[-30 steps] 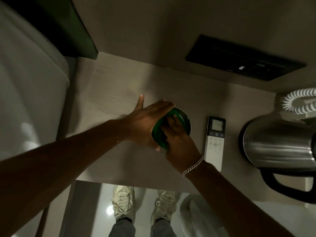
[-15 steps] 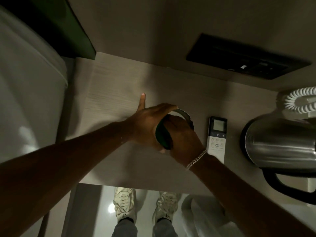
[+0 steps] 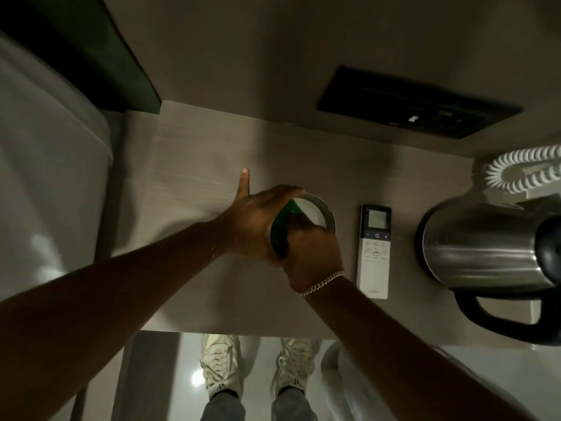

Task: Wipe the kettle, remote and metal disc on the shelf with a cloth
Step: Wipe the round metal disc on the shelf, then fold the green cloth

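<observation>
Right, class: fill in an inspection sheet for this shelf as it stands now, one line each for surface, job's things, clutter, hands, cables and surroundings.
Surface: pale wood-grain shelf, dimly lit.
Job's things: metal disc under both hands; green cloth pressed on it; white remote lying flat to its right, apart; steel kettle at the right end.
Clutter: nothing seen.
Hands: left hand steadies the disc's left edge; right hand, with a chain bracelet at the wrist, presses the cloth.
Cables: white coiled cord behind the kettle.
Surroundings: dark wall panel above; pale shoes on a glossy floor below.
</observation>
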